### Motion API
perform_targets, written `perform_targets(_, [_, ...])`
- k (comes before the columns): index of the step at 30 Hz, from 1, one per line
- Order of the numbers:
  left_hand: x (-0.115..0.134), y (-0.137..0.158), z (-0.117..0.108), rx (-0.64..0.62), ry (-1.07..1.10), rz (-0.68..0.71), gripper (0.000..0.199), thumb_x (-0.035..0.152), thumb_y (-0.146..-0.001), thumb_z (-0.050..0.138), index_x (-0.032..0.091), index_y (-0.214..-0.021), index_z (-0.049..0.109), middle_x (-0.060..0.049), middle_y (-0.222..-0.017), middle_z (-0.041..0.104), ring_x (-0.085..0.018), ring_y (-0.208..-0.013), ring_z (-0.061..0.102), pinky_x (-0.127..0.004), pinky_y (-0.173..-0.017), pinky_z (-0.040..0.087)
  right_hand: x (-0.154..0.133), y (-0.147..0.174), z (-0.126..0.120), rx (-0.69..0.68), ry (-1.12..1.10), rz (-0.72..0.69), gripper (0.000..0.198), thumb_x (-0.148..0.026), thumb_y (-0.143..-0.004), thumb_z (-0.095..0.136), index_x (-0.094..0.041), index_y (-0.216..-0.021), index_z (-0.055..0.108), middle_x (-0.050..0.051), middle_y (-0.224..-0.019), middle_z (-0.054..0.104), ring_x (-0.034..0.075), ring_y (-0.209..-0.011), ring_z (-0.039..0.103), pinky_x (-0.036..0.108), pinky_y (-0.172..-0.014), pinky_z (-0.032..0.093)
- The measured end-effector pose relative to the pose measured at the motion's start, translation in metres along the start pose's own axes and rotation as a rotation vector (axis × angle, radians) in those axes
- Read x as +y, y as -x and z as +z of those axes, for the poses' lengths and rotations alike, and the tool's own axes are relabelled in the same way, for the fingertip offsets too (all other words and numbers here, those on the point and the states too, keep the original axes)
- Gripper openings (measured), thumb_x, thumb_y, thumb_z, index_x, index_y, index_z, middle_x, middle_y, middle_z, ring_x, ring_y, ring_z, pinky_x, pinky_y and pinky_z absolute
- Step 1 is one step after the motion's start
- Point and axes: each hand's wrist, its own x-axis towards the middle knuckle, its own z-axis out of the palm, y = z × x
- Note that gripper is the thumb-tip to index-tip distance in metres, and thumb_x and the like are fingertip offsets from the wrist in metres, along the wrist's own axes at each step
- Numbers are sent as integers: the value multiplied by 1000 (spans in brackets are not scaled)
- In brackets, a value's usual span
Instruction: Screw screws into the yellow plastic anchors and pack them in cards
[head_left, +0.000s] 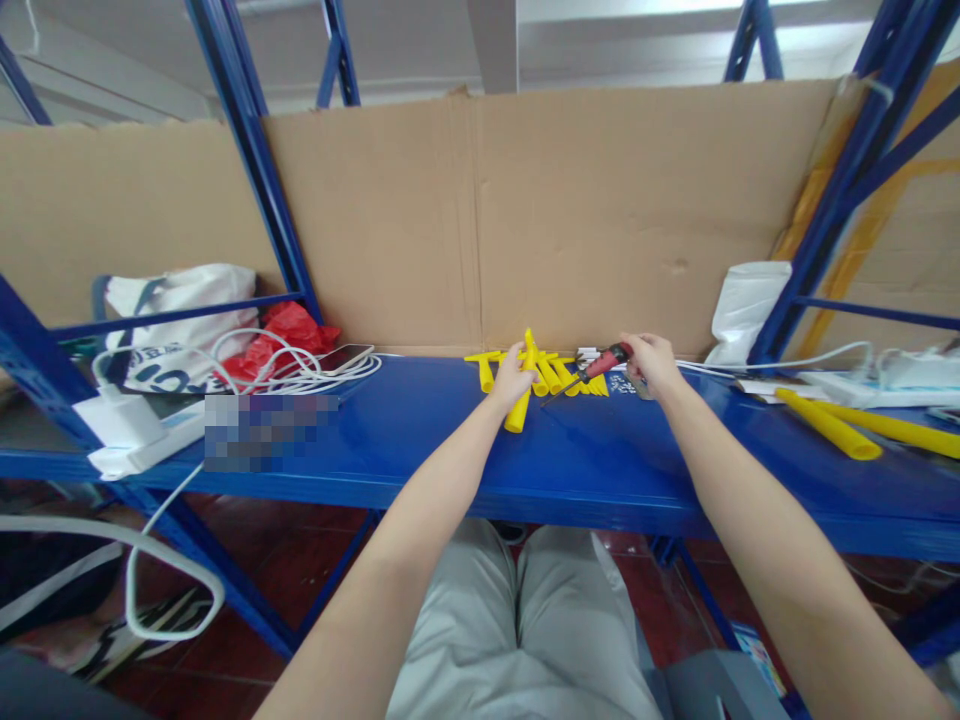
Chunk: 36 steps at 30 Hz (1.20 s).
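Note:
My left hand (513,380) is closed round a yellow T-shaped plastic piece (517,415), whose wide round end tilts toward me over the blue shelf (427,420). To its right, my right hand (654,362) grips a screwdriver (613,358) by its red and black handle. The thin shaft slants down and left, its tip low over the shelf beside the yellow piece; I cannot tell whether it touches anything. Behind both hands lies a row of similar yellow pieces (568,376), partly hidden by the left hand and the screwdriver.
Long yellow tubes (829,425) lie on the right near a white power strip (847,388). At the left are coiled white cable (330,370), a red plastic bag (281,335), a canvas bag (180,325) and another power strip (161,445). Cardboard (600,220) backs the shelf between blue posts.

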Motion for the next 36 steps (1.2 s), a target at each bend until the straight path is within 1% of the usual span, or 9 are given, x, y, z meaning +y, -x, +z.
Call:
perform_targets(5, [4,3,1,11,-15,-7,73,-2,-60,52,20,-129,42,-5,-98,66,-11,-69,61,-20,-60,47,5,2,0,-295,217,112,25,-34,-86,53,-19,-68,46,-5,-42,41,6,-33,36,18,-33,25])
perform_targets(9, [5,5,2,5,-14,-4,74,-3,-59,52,20,-128,43,-6,-104,66,-13,-77,62,-21,-64,49,6,8,-1,-556,403,111,30,-43,-83,59,-16,-70,51,-3,-50,48,5,-41,43,16,-37,33])
perform_targets(15, [4,4,5,-34,-32,-3,78,-3,-61,51,20,-134,38,-4,-94,66,-12,-71,60,-22,-63,49,14,14,6,-707,590,88,36,-50,-74,67,-17,-72,54,1,-57,58,6,-44,48,15,-37,34])
perform_targets(18, [3,5,7,-45,-24,12,77,-3,-60,51,19,-133,40,-4,-93,66,-11,-69,59,-21,-62,48,22,11,10,-707,590,64,37,-49,-70,71,-17,-62,54,1,-50,56,7,-39,46,17,-33,32])
perform_targets(21, [4,6,9,-82,-20,5,79,-3,-59,52,18,-134,40,-6,-97,65,-12,-66,60,-22,-60,49,28,4,13,-670,625,-33,37,-46,-69,71,-17,-54,52,-1,-42,49,8,-34,42,19,-33,29])
perform_targets(24, [7,10,11,-152,-23,-1,79,-3,-61,53,17,-136,38,-7,-93,66,-11,-60,58,-24,-59,49,29,1,17,-526,612,-189,28,-36,-72,68,-18,-56,53,-3,-43,49,8,-38,43,20,-39,31])
perform_targets(28, [11,15,14,-243,-38,27,73,-1,-63,54,16,-133,43,-2,-79,65,-11,-54,56,-25,-57,48,22,3,24,-354,409,-370,11,-24,-70,65,-17,-68,57,-1,-59,58,10,-54,51,21,-54,40])
perform_targets(31, [13,19,15,-289,-44,49,69,0,-65,57,16,-131,45,0,-74,64,-11,-54,55,-26,-58,49,19,5,29,-336,273,-398,11,-23,-69,64,-17,-73,57,-2,-64,58,10,-57,53,22,-58,42])
perform_targets(36, [13,22,18,-319,-50,69,69,1,-64,59,18,-130,46,0,-79,65,-10,-59,57,-24,-59,49,21,5,32,-352,196,-383,18,-31,-69,64,-17,-75,56,-3,-61,55,9,-53,49,21,-51,39])
